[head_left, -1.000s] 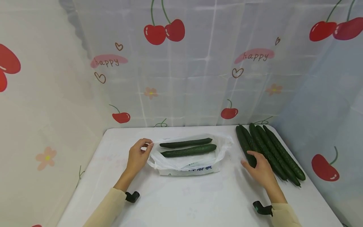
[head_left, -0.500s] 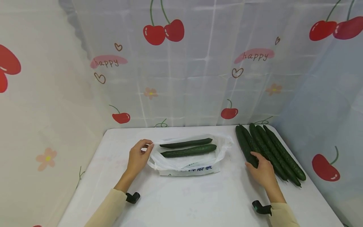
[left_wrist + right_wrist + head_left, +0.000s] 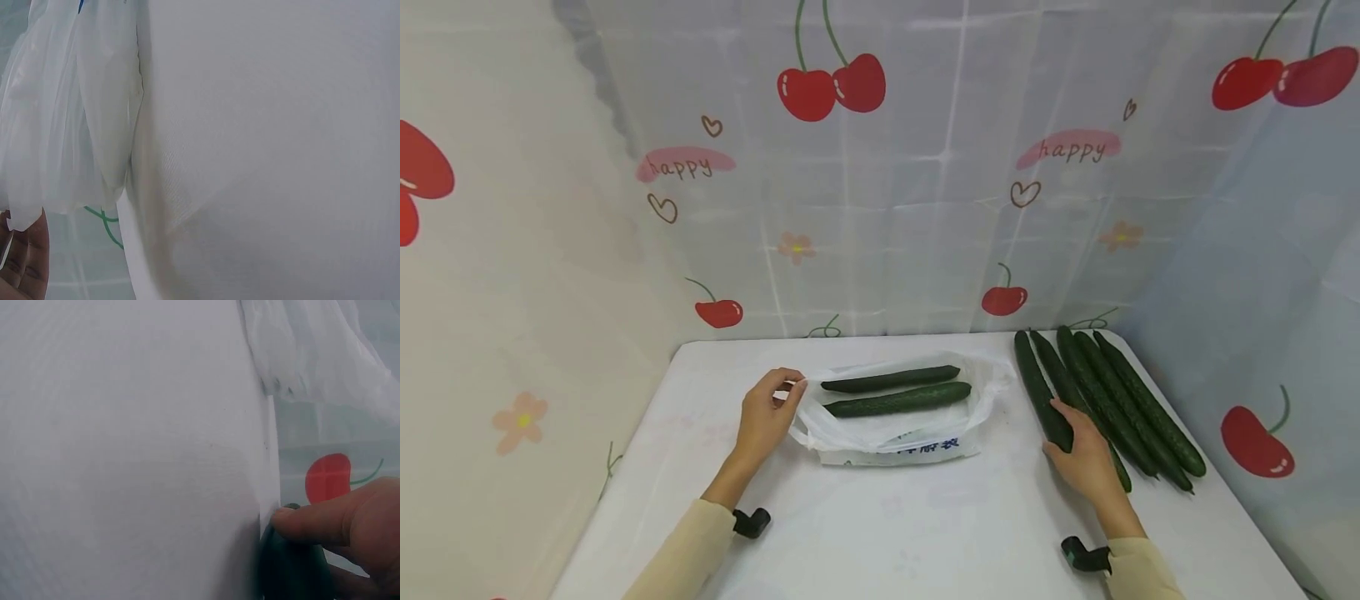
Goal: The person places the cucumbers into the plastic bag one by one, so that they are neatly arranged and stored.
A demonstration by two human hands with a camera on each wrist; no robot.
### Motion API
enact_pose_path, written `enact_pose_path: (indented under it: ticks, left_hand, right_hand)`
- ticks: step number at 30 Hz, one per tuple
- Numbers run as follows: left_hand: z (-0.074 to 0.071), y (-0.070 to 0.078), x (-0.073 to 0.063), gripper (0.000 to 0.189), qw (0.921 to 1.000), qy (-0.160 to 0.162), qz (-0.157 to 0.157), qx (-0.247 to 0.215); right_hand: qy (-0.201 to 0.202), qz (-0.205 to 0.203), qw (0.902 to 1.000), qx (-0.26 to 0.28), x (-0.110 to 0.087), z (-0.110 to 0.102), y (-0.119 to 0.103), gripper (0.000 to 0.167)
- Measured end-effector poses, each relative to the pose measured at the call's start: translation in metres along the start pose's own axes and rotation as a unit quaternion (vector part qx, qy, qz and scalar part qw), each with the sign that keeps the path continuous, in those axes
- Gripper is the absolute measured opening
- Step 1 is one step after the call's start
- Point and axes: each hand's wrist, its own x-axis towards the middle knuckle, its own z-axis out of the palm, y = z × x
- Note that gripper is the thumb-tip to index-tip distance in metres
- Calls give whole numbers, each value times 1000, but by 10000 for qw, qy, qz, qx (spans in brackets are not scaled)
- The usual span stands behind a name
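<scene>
My left hand (image 3: 769, 417) pinches the left edge of a white plastic bag (image 3: 880, 442); in the left wrist view its fingertips (image 3: 28, 250) meet the bag's hanging folds. Two dark green cucumbers lie in the bag's mouth, a thinner one (image 3: 891, 380) behind a thicker one (image 3: 898, 400). On the right, my right hand (image 3: 1084, 458) grips the near end of another cucumber (image 3: 1037, 383), thumb on its left side and fingers on its right. The right wrist view shows the thumb against this cucumber (image 3: 294, 569); most of its length is out of that view.
Several more cucumbers (image 3: 1120, 400) lie side by side along the right edge of the white table (image 3: 887, 533). Behind and beside the table hang curtains (image 3: 887, 208) printed with cherries.
My right hand has closed round the leftmost cucumber and shifted it slightly left, apart from the one beside it. The left hand and the bag have stayed in place.
</scene>
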Motion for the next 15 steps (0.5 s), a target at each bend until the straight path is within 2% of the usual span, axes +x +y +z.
enact_pose_path:
  ticks: [5, 15]
  left_hand:
    - [0, 0, -1, 10, 10000, 9, -2, -3]
    - [1, -1, 0, 9, 10000, 14, 4, -60]
  right_hand:
    - [-151, 127, 9998, 8, 1, 2, 5, 79]
    - [32, 118, 9999, 79, 0, 3, 5, 75]
